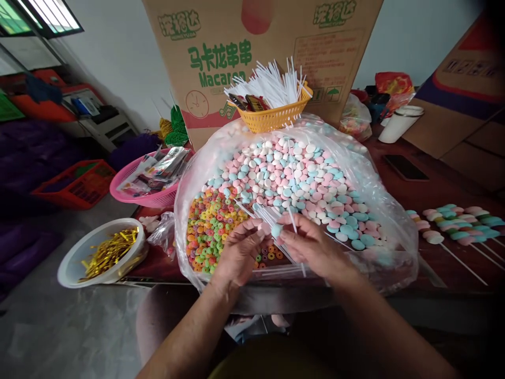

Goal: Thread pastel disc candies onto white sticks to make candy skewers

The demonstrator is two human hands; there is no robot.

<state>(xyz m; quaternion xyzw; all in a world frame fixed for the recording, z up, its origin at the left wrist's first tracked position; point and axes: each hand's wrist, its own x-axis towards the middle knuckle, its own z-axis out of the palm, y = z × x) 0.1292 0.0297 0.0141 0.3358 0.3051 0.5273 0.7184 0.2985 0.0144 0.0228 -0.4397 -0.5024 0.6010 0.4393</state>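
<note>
Step in hand, as judged: threading a candy onto a stick. The left hand [239, 247] is closed around a small bundle of white sticks [263, 215], which fan up and away from the grip toward the far left. The right hand [311, 245] pinches a single pale blue candy [276, 230] between thumb and fingertips, pressed against the tip of one stick, directly between the two hands. A second white stick rises from the right-hand grip.

The next move probably calls for keeping the stick centred on the candy and pushing along its axis; an off-centre push could split the soft piece.

Count of items:
- Hands: two, both closed.
- Candy in the grip: one.
- Sticks in the left grip: several; exact number cannot be told.
- Clear plastic bag [394, 231]: one, under both hands, holding pink, white and blue candies beyond the grip, too many to count.
- Ring-shaped candies [209, 221]: many, left of the grip.
- Finished skewers [453, 226]: about four, far right of the grip.
- Yellow basket [272, 118] of sticks: one, beyond the bag.
- Pink basket [138, 192]: one.
- White bowl [71, 263] of gold twist ties: one.
</note>
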